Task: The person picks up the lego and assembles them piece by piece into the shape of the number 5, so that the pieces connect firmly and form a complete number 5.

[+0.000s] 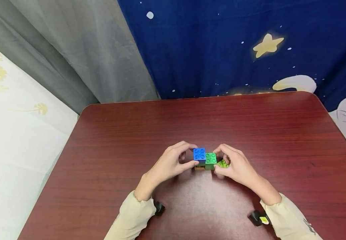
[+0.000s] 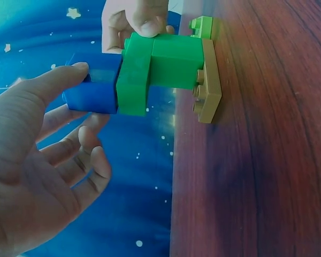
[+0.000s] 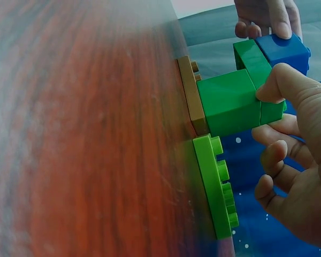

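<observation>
My left hand (image 1: 169, 160) pinches a blue toy brick (image 1: 199, 154) between thumb and fingers. That brick sits on the left end of a thin green brick (image 2: 134, 75), which overhangs a thicker green block (image 2: 176, 61) beneath it. From the right, my right hand (image 1: 236, 163) grips the green pieces, its thumb (image 3: 273, 88) near the seam between them. Under the thick block lies a tan studded plate (image 2: 211, 85) on the table. A lime-green studded plate (image 3: 211, 184) lies beside the tan one, partly covered by my right hand in the head view.
The dark red wooden table (image 1: 130, 133) has a rounded far edge. Behind it hang a grey curtain (image 1: 100, 50) and a blue curtain (image 1: 206, 50) with stars. Black devices (image 1: 255, 218) show at both wrists, near the cream sleeves (image 1: 290, 216).
</observation>
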`<state>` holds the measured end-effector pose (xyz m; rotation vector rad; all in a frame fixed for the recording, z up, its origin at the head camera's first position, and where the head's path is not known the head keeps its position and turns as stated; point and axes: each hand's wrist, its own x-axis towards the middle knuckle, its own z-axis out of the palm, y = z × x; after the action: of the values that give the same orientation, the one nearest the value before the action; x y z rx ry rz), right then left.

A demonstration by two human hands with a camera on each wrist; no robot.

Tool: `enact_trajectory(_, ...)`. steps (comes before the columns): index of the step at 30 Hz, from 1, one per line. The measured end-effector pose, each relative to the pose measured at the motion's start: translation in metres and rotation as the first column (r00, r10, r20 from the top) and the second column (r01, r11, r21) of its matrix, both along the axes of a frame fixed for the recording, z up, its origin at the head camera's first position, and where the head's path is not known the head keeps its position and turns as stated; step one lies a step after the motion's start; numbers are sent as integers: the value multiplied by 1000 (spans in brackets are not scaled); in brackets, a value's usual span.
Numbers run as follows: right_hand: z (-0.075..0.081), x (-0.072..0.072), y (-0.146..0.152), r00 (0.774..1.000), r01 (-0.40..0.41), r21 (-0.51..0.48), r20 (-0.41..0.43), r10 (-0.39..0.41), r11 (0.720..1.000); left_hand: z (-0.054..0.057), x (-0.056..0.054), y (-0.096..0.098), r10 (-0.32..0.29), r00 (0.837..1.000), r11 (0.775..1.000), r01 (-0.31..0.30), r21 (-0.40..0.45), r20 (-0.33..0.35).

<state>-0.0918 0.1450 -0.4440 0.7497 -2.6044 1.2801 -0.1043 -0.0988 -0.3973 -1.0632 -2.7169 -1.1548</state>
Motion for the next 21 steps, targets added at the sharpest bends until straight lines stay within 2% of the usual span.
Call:
enact_trajectory(12, -1, 0, -1, 1000, -3, -3, 5, 3, 1000, 0, 2, 0, 25, 998, 1000, -25, 0, 58)
enact_trajectory(21, -2, -1, 1, 1000, -4, -3, -16, 4, 1000, -3, 3, 2, 54, 998, 998, -53, -33, 20)
